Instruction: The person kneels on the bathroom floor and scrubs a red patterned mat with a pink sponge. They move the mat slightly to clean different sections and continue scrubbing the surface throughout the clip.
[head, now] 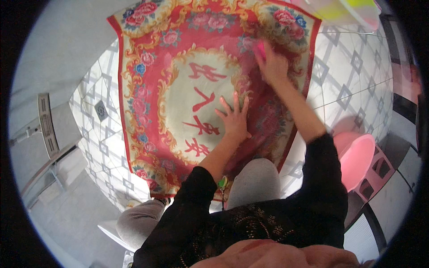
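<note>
A red floor mat (221,43) with a cream centre, flower patterns and large written characters lies spread over the tiles before me. My left hand (234,117) is pressed palm down on it, fingers apart, at the right side of the cream centre. Farther up and to the right, my right hand (274,65) grips a bright pink brush-like tool (261,51) against the mat. Motion blur hides the tool's underside, so its exact kind is uncertain. The mat around that hand looks dark and wet, with a whitish film on the red area.
A pink basin (357,160) stands at the right, beside a pink openwork crate or stool (378,174). Another basin, pale with yellow patches (352,13), is at the top right. A floor drain (101,111) lies left of the mat, near the grey wall (67,43).
</note>
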{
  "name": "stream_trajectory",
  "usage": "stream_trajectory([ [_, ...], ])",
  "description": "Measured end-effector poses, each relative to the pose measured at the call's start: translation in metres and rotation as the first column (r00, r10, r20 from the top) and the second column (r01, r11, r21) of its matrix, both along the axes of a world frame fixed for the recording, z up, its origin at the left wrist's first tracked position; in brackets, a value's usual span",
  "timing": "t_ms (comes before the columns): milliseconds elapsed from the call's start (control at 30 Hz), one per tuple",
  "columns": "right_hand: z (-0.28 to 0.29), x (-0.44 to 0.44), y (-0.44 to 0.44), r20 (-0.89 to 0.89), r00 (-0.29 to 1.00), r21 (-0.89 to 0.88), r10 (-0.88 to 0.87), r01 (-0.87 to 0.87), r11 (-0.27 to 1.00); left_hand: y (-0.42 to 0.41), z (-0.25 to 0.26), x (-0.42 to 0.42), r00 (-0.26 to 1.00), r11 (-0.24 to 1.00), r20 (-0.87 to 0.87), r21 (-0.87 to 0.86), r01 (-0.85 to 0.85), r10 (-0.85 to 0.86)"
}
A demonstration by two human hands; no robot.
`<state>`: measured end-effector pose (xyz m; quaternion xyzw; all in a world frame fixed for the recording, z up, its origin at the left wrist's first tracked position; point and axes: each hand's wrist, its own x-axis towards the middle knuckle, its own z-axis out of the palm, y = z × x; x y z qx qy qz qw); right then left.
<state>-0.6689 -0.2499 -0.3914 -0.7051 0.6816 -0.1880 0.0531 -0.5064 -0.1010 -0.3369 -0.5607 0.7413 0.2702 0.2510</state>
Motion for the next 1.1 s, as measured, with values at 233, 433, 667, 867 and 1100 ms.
stream_trajectory([
  [233,0.001,0.013,-0.124,-0.004,0.993,-0.044,-0.116,0.116,0.992,0.000,0.000,-0.008,0.998,0.999,-0.053,-0.031,0.031,-0.033],
  [433,0.008,0.027,0.041,0.056,0.993,0.103,0.100,-0.105,0.989,0.004,-0.004,0.009,0.999,0.999,-0.020,0.015,-0.030,0.030],
  [667,0.015,0.079,-0.153,0.139,0.978,0.122,-0.155,0.138,0.983,-0.004,0.003,-0.005,0.999,1.000,-0.036,0.019,0.003,-0.002],
  [867,-0.002,0.070,-0.042,0.135,0.985,0.011,0.103,-0.106,0.994,-0.002,-0.001,0.008,1.000,1.000,-0.013,0.020,-0.022,0.022],
  [1100,0.005,0.022,0.087,-0.044,0.996,0.276,-0.081,0.090,0.957,0.008,-0.005,0.000,0.999,0.997,-0.052,-0.078,-0.013,0.009],
])
